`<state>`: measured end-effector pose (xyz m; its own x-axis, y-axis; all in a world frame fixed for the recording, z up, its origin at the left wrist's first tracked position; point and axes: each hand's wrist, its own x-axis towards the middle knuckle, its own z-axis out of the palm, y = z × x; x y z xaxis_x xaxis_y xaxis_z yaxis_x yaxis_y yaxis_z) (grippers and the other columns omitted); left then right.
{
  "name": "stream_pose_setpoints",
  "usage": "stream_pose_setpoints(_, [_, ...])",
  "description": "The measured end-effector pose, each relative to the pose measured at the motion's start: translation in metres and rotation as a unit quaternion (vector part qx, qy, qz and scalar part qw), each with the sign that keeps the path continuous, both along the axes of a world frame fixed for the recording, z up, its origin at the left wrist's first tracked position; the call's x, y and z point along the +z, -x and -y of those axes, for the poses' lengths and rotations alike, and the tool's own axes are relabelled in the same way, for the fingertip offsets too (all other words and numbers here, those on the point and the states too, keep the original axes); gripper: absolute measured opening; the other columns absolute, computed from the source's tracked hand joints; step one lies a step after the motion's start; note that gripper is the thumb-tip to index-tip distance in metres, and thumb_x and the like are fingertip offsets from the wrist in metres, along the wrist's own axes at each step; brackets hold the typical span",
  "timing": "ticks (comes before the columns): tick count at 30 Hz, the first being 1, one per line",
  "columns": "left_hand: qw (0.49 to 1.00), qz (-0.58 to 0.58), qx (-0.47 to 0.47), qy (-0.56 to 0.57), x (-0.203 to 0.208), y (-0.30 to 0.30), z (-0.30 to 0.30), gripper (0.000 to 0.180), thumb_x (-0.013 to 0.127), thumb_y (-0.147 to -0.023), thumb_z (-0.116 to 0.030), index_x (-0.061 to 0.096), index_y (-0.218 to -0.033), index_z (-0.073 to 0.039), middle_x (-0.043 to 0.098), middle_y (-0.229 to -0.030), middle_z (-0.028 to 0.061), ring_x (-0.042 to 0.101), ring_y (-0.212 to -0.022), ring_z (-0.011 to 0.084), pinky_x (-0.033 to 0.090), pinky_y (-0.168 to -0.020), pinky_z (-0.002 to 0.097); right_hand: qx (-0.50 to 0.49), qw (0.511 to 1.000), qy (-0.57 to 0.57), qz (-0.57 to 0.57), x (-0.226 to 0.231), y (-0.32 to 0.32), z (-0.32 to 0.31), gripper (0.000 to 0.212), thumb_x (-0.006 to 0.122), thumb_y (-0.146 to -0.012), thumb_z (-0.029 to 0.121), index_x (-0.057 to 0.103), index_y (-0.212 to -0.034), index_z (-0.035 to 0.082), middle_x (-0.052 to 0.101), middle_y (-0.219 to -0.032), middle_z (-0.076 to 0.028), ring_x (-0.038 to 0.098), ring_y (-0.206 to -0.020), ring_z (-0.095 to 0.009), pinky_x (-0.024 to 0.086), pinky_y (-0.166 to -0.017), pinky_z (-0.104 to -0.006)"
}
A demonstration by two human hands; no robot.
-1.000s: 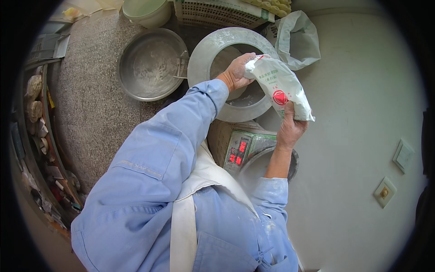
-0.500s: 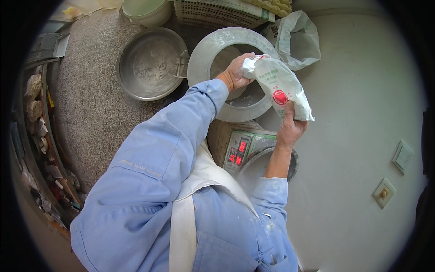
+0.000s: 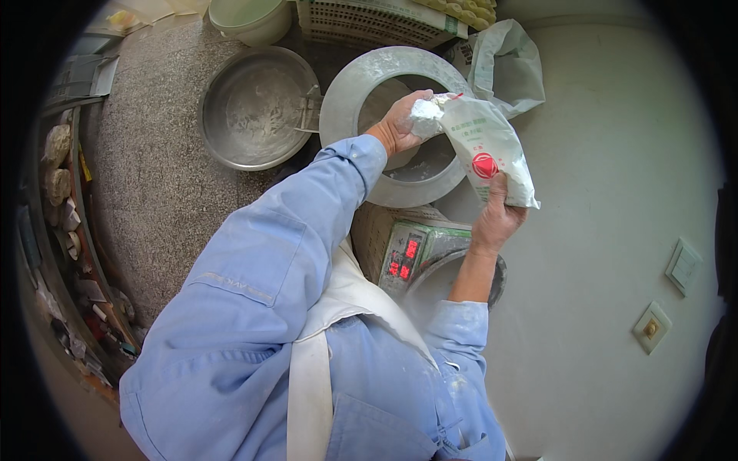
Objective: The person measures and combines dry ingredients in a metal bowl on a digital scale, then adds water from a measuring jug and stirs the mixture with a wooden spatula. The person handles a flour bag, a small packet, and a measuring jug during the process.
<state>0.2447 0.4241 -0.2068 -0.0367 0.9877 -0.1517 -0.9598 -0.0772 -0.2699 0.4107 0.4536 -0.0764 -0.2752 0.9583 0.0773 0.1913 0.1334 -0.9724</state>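
Note:
A white plastic bag (image 3: 492, 150) with a red emblem lies tilted between my hands, above the right side of a wide pale ring-shaped rim (image 3: 342, 100). My left hand (image 3: 400, 127) is cupped at the bag's mouth. A lump of white powder (image 3: 427, 117) rests in it, and its far fingers are partly hidden. The lower end of the bag is in my right hand (image 3: 498, 219), thumb on top. Below that hand stand a scale (image 3: 442, 238) with a lit red display and a round metal bowl (image 3: 498, 283), which my forearm partly covers.
A shallow metal pan (image 3: 257, 115) with a wire handle is left of the ring on the speckled surface (image 3: 161, 192). Behind are a pale green bucket (image 3: 250, 23), a crate (image 3: 377, 23) and an open plastic bag (image 3: 507, 65). A wall (image 3: 600, 200) stands at the right, cluttered shelves (image 3: 84, 253) at the left.
The bag has shifted slightly right with my right hand. More white powder shows in my left hand, and the bag's mouth has drawn a little away from it.

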Motion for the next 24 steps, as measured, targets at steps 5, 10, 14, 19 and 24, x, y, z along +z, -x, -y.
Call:
stream_pose_setpoints(5, [1.000, -0.002, 0.001, 0.002, 0.0000, -0.0001, 0.0005, 0.036, 0.044, -0.085, -0.023, 0.045, -0.111, 0.002, 0.054, -0.107, 0.0159, 0.055, -0.096, 0.0268, 0.044, -0.086, 0.0379, -0.004, 1.000, 0.008, -0.002, 0.0025, 0.0009, 0.0001, 0.024, 0.064, -0.076, 0.007, 0.054, -0.097, 0.002, 0.056, -0.092, -0.003, 0.051, -0.083, -0.011, 0.042, -0.077, -0.0260])
stream_pose_setpoints(10, [1.000, -0.020, 0.004, -0.009, -0.0014, 0.0009, 0.0012, 0.039, 0.044, -0.085, -0.022, 0.044, -0.114, 0.003, 0.053, -0.110, 0.0159, 0.055, -0.097, 0.0272, 0.044, -0.087, 0.0385, -0.020, 1.000, 0.010, -0.010, 0.0040, 0.0019, 0.0001, 0.023, 0.064, -0.076, 0.006, 0.054, -0.097, 0.002, 0.056, -0.092, -0.003, 0.051, -0.084, -0.011, 0.042, -0.077, -0.0261])
stream_pose_setpoints(14, [1.000, -0.023, 0.003, -0.003, -0.0001, 0.0003, 0.0021, 0.040, 0.043, -0.085, -0.023, 0.043, -0.116, 0.003, 0.051, -0.112, 0.0157, 0.054, -0.099, 0.0272, 0.044, -0.087, 0.0386, -0.023, 1.000, -0.002, 0.000, 0.0048, 0.0015, -0.0007, 0.023, 0.063, -0.076, 0.005, 0.054, -0.097, 0.002, 0.056, -0.092, -0.003, 0.051, -0.084, -0.011, 0.042, -0.078, -0.0264])
stream_pose_setpoints(19, [0.999, -0.031, 0.003, 0.006, 0.0038, -0.0004, 0.0015, 0.039, 0.042, -0.085, -0.023, 0.045, -0.114, 0.004, 0.052, -0.110, 0.0164, 0.053, -0.100, 0.0273, 0.043, -0.088, 0.0384, -0.026, 1.000, 0.005, -0.007, 0.0041, 0.0011, -0.0022, 0.023, 0.063, -0.076, 0.005, 0.053, -0.097, 0.002, 0.056, -0.092, -0.004, 0.052, -0.084, -0.011, 0.042, -0.077, -0.0263])
stream_pose_setpoints(24, [1.000, -0.022, 0.009, 0.015, 0.0031, -0.0023, -0.0004, 0.040, 0.041, -0.086, -0.022, 0.042, -0.116, 0.005, 0.050, -0.113, 0.0167, 0.052, -0.102, 0.0276, 0.042, -0.089, 0.0386, -0.029, 1.000, -0.001, 0.000, 0.0038, 0.0012, -0.0042, 0.024, 0.063, -0.077, 0.005, 0.053, -0.098, 0.002, 0.056, -0.092, -0.004, 0.052, -0.084, -0.011, 0.042, -0.077, -0.0260])
